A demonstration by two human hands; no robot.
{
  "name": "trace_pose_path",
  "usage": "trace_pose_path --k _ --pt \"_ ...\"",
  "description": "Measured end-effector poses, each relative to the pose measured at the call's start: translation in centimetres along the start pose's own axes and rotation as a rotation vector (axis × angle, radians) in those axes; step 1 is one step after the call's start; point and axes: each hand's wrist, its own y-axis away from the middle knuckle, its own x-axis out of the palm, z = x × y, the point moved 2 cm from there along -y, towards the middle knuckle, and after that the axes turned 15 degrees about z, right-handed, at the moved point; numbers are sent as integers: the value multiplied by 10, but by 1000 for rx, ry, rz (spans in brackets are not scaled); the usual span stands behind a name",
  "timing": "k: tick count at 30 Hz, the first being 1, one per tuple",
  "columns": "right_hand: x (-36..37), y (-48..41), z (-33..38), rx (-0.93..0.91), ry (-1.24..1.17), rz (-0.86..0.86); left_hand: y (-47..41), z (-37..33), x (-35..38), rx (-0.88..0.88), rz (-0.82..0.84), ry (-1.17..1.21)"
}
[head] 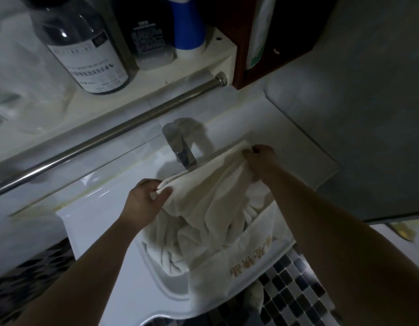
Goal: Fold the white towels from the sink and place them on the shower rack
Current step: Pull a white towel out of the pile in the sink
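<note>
1. Pinching one top corner of a white towel (213,196), the left hand (142,203) sits near the centre of the head view, thumb and fingers curled on the cloth.
2. The right hand (258,161), right of centre, grips the opposite top corner with its fingers closed round the fabric, just beside the tap (180,147).
3. The towel's upper edge stretches between the two hands, and the rest hangs crumpled into the basin of the sink (102,222) below them.
4. A second towel (246,257) with gold embroidered lettering drapes over the sink's front rim, lower right of centre.
5. A metal rail (109,137) runs diagonally from the left edge towards the upper centre.
6. Along the top of the frame, a shelf (218,55) carries a dark bottle (86,55) with a white label and a blue bottle (187,24).
7. Black-and-white mosaic tiles (298,278) fill the lower right.
</note>
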Motion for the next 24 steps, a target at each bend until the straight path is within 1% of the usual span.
trace_pose_path --k 3,5,7,10,13,15,17,19,20,22,24 --pt "11 -19 -3 27 150 28 -9 13 8 -149 8 21" --pt "17 -28 -6 54 216 58 -15 20 9 -207 -17 34" --pt "24 -34 -13 102 244 136 -21 26 9 -249 -5 59" --pt "33 -36 -23 149 211 285 -25 37 10 -297 76 93" --pt "35 -40 -25 141 121 335 -24 44 10 -314 122 135" --pt "35 -42 -25 136 54 317 -22 44 8 -304 138 164" --pt "33 -39 -23 100 40 254 -20 42 5 -300 149 166" --pt "29 -30 -20 1 63 172 -18 42 4 -303 149 157" --pt "26 -23 -18 -55 30 141 -17 41 3 -300 153 152" --pt "18 -8 -16 -146 -148 105 -13 40 1 -289 167 142" --pt "11 7 -13 -206 -303 104 -7 41 1 -279 203 102"
